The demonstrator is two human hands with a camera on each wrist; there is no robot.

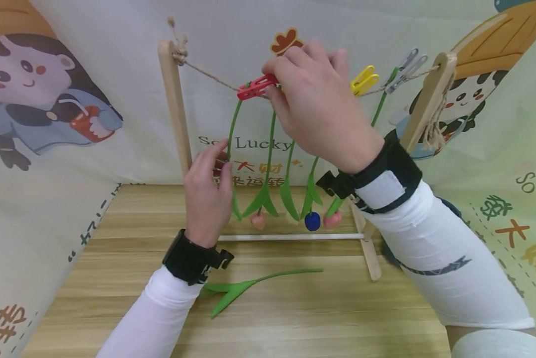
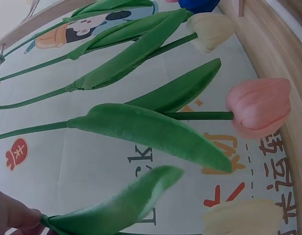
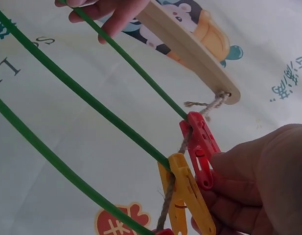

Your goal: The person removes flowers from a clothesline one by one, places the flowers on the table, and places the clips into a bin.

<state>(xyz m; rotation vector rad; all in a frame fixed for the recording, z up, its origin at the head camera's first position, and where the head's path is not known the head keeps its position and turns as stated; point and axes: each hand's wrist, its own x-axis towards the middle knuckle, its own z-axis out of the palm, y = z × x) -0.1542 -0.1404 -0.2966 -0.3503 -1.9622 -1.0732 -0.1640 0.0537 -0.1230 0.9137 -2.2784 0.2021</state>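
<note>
My right hand (image 1: 323,107) pinches the handles of a red clothespin (image 3: 202,144), whose jaws sit on the rope at the top of the leftmost tulip stem (image 3: 141,73). Lower down, my left hand (image 1: 209,196) holds that same stem between thumb and fingers, just above its green leaf (image 2: 116,205). A cream bloom (image 2: 243,218) hangs upside down at its lower end. Beside the red clothespin, a yellow clothespin (image 3: 182,196) clips the neighbouring stem, which carries a pink tulip bloom (image 2: 258,107). In the head view my right hand covers the middle of the rope.
Wooden posts (image 1: 175,99) hold up the rope (image 1: 212,77), with a white bar (image 1: 295,237) low between them. Further right are another yellow clothespin (image 1: 364,80), a grey clothespin (image 1: 405,71) and a blue bloom (image 1: 312,221). One loose stem with leaves (image 1: 236,289) lies on the table (image 1: 339,313).
</note>
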